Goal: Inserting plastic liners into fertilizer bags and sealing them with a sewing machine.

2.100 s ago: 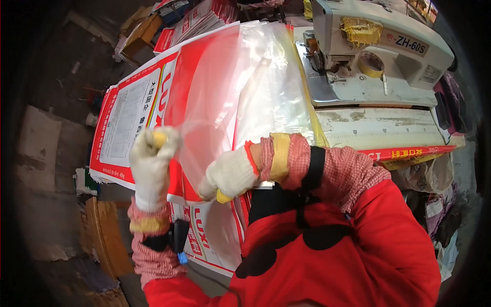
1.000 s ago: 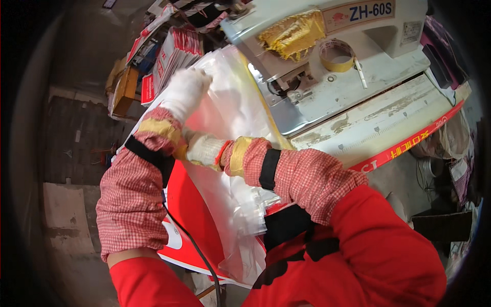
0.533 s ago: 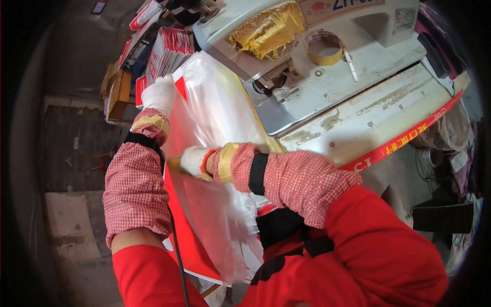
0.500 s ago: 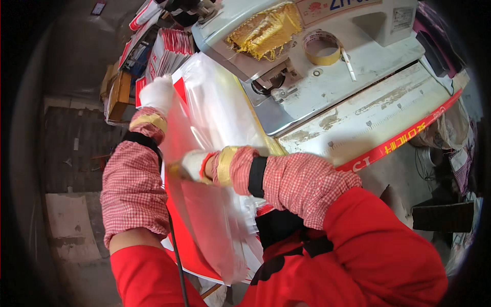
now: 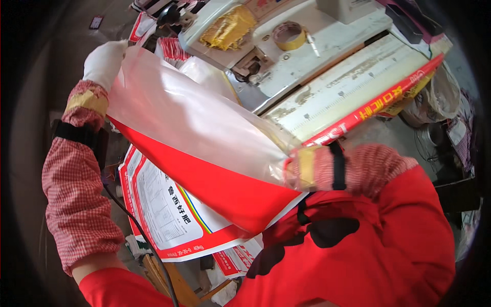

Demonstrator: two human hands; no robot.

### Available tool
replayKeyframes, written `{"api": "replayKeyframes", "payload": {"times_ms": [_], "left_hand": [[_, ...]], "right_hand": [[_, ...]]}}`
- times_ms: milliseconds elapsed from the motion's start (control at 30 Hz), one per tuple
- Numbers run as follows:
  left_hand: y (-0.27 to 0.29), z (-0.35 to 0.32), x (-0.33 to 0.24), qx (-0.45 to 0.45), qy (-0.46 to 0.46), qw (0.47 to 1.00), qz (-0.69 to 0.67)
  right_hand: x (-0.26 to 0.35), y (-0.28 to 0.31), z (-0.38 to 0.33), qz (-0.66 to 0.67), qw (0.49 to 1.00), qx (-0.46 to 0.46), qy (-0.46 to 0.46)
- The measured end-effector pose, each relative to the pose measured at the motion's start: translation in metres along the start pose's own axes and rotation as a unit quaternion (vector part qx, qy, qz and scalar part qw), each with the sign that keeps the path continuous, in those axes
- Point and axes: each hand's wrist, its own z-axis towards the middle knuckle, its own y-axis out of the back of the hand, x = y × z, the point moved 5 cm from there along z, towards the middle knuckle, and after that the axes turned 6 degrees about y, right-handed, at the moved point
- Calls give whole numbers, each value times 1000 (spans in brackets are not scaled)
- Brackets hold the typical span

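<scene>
A large printed sack (image 5: 204, 189), red and white with a translucent plastic liner (image 5: 174, 97), is stretched at a slant between my hands. My left hand (image 5: 105, 64), in a white glove, is raised at the far left and closed on the sack's upper corner. My right hand (image 5: 286, 168) is at the sack's other end, by my chest. Its fingers are mostly hidden by the film, which bunches and pulls tight there. The sack's printed lower part hangs below in front of me.
A pale sewing machine (image 5: 266, 71) stands beyond the sack, with a yellow cloth (image 5: 228, 28), a tape roll (image 5: 289, 37) and a white stick-shaped item (image 5: 311, 45) on it. A red printed strip (image 5: 378, 105) edges its table. Folded sacks (image 5: 174, 49) are stacked behind. A dark cord (image 5: 135, 220) hangs near my left arm.
My left hand has moved left and up, and my right hand has moved right toward my body. The sack and liner have spread wide between them, exposing the printed side below.
</scene>
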Motion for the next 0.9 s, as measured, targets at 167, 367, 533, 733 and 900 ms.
{"api": "replayKeyframes", "payload": {"times_ms": [167,367,533,733,900], "left_hand": [[-19,-22,-4,28,33,999,-24],[-14,-27,-50,1,-42,997,67],[-18,-33,-65,-10,-78,994,79],[-35,-9,-33,57,-69,990,-112],[-120,35,-23,1,-7,977,-215]], "right_hand": [[29,-64,-70,-751,178,-204,603],[38,-66,-64,-765,446,-135,445],[28,-27,-2,-760,584,-50,280],[19,-59,-20,-827,503,-86,237],[-6,-61,15,-856,284,-61,428]]}}
